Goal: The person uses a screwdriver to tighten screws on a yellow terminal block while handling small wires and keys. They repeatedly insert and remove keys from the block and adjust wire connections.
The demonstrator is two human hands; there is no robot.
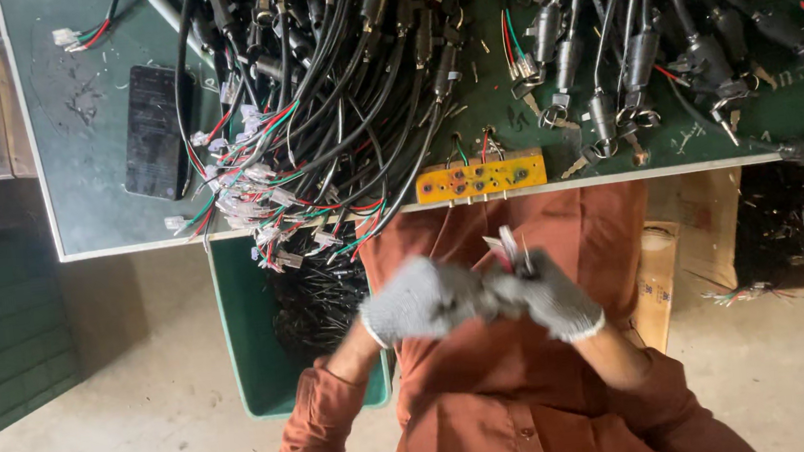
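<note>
Just below the counter's [109, 246] near edge, over the rust-coloured lap, both hands in grey knit gloves are meeting. The left hand [421, 300] is curling closed, blurred, its fingertips pressing against the right hand [548, 292] at its 3 o'clock. The right hand is clenching around a small wire connector [508, 245], whose pale plug and red leads are sticking up at the hand's 11 o'clock. At 12 o'clock from the hands, an orange test block [481, 177] with holes is sitting on the counter edge. A heap of black cable harnesses [330, 95] is spreading at 11 o'clock, a dark phone [155, 132] beyond it at 10 o'clock. A green bin [256, 368] is standing at the left hand's 8 o'clock.
</note>
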